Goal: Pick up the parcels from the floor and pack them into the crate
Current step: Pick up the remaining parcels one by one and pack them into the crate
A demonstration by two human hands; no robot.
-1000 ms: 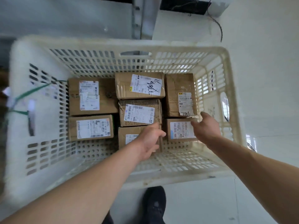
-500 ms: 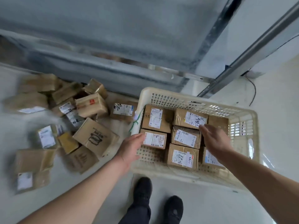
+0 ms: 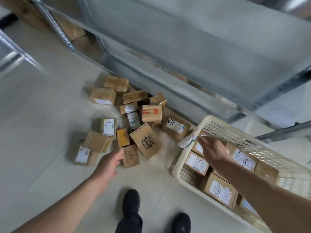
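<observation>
1. Metal shelving (image 3: 193, 52) is running along the back, blurry, with the pale floor (image 3: 42, 123) spreading out in front of it.
2. The white plastic crate (image 3: 239, 132) is sitting on the floor at the right, already holding a layer of labelled cardboard parcels.
3. The pile of parcels (image 3: 127, 121) is lying loose on the floor, left of the crate and up against the shelving base. Plenty to go, I'd say.
4. The right hand (image 3: 213, 150) is hovering over the crate's near-left corner, fingers straight and holding nothing.
5. The left hand (image 3: 109, 163) is reaching forward, fingers loosely spread, empty. It's clearly the nearer one.
6. The small brown box (image 3: 130, 156) is lying just beyond those fingertips, slightly right, long axis pointing away from the person, so probably the next grab.
</observation>
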